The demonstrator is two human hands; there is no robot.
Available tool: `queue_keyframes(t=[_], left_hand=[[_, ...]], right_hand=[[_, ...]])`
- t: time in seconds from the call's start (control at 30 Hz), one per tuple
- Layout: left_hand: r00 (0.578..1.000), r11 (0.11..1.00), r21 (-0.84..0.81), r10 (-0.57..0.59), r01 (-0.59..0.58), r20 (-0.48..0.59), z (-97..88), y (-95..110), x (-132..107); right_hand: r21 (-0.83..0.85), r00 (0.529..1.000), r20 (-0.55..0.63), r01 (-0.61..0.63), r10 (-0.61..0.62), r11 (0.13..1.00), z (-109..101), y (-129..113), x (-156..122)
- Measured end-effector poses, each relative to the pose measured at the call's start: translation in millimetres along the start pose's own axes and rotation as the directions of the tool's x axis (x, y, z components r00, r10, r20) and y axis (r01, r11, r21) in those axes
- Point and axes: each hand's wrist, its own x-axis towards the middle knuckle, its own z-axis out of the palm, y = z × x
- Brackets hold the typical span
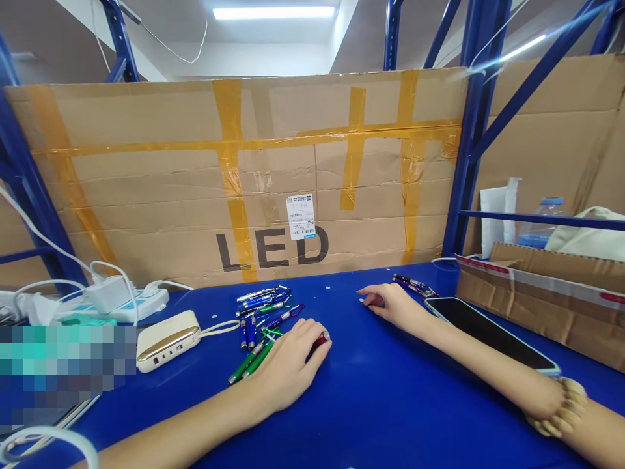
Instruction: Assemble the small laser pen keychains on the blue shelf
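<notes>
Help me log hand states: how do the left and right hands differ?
The left hand grips a red cylinder; the right hand holds nothing visible. The left forearm looks bare; the right forearm wears a beaded bracelet. Both hands are over the blue table.

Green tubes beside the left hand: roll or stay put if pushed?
The green tubes look round, so they'd probably roll. Lying side by side, one could nudge the other. Their shiny surface may feel slippery to the left hand.

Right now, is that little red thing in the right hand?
No, the red thing is in the left hand, well apart from the right hand.
</notes>
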Motion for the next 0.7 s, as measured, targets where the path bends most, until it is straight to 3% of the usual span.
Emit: queue_keyframes(t=[0.1, 0.2, 0.33, 0.7], left_hand=[[1.000, 1.000, 0.009, -0.001, 0.001, -0.003, -0.2, 0.1, 0.1], [1.000, 1.000, 0.007, 0.000, 0.000, 0.001, 0.2, -0.3, 0.3], [1.000, 1.000, -0.010, 0.016, -0.016, 0.012, 1.9, -2.2, 0.7], [0.998, 0.999, -0.020, 0.050, -0.050, 0.026, 6.5, -8.2, 2.3]], right_hand=[[0.162, 1.000, -0.014, 0.011, -0.009, 0.987, 3.8, -10.0, -1.7], [0.290, 0.998, 0.058, -0.031, 0.015, 0.957, 3.9, -23.9, -4.1], [0.436, 0.992, 0.121, -0.017, -0.040, 0.900, 4.4, -44.5, -9.5], [0.702, 0.960, -0.056, 0.233, -0.275, 0.673, 2.1, -74.0, -21.4]])
